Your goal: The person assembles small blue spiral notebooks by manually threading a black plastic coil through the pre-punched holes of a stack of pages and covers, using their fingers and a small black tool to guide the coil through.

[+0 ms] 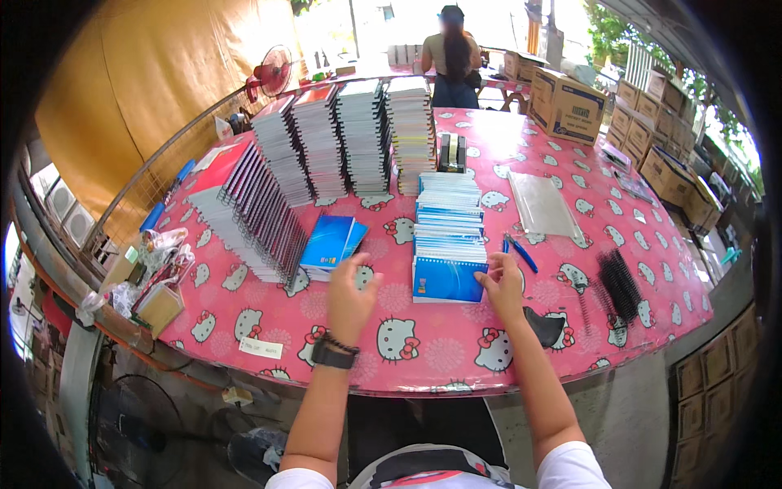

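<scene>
Notebooks with blue covers and spiral bindings (447, 232) lie fanned in an overlapping row at the middle of the pink patterned table (456, 342), running from 12 o'clock down toward the person at 6 o'clock; the nearest one, at the bottom of the row, shows its full blue cover.

Head view: the right hand (501, 287) rests at the 3 o'clock edge of that nearest notebook, fingers partly curled and touching its lower right corner; whether it pinches the cover cannot be told. The left hand (352, 293) hovers open at 9 o'clock from the row, fingers spread and loosely bent, holding nothing, apart from the notebooks. A dark watch (332, 354) and a bead band sit on its wrist.

Just at 11 o'clock from the left hand lies a small loose stack of blue notebooks (332, 243). Beyond that, at 10 to 12 o'clock, tall piles of bound notebooks (342, 138) stand in rows, some leaning. A blue pen (521, 254) lies just at 1 o'clock from the right hand, a clear plastic sleeve (542, 205) farther up, and black binding coils (619, 284) at 3 o'clock. Cardboard boxes (570, 106) stand at 1 o'clock on the far corner; another person (452, 57) stands beyond the table at 12 o'clock.
</scene>
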